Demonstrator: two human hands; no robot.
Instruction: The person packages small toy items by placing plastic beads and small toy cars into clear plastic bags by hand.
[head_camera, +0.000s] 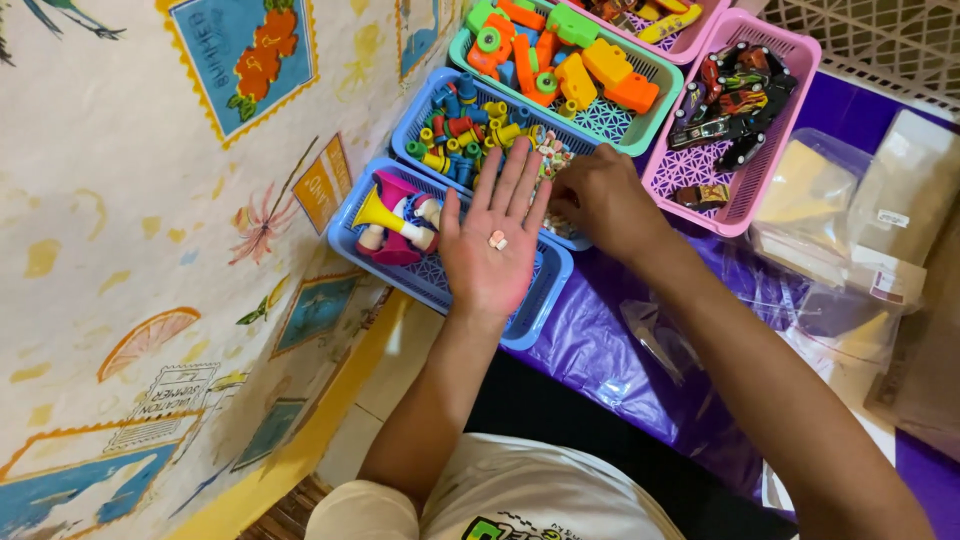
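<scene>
Hands: left hand (492, 240) lies palm up and flat, fingers spread and straight, held over the near blue basket (540, 300); right hand (600, 197) is knuckles up, reaching down into the middle blue basket (415, 125).
Left-hand load: two small pale pieces (497, 240), whitish with a touch of pink, rest loose on the open palm; nothing clamps them, they simply sit there.
Right-hand fingers: curled downward with the tips bunched among the small pale beads (551, 152) at the basket's near corner; whether they pinch a piece I cannot tell, since the tips are hidden by the knuckles.
Progress, as I judge it: collecting appears barely begun, as only two pieces are on the palm, while a heap of the same small pieces remains in the basket corner.
Left to do, as I judge it: most of the picking; the clear plastic bags (850, 200) lying to the right on the purple sheet (600, 350) look unfilled.
Middle basket contents: coloured pegs (462, 130) in yellow, blue, red and green, just beside the beads.
Near basket contents: yellow and pink toy trumpet (395, 215), close to the left palm but not touching it.
Other baskets: green basket (655, 110) holds orange and green blocks; pink basket (760, 170) holds toy cars (735, 105); both untouched, well apart from the hands.
</scene>
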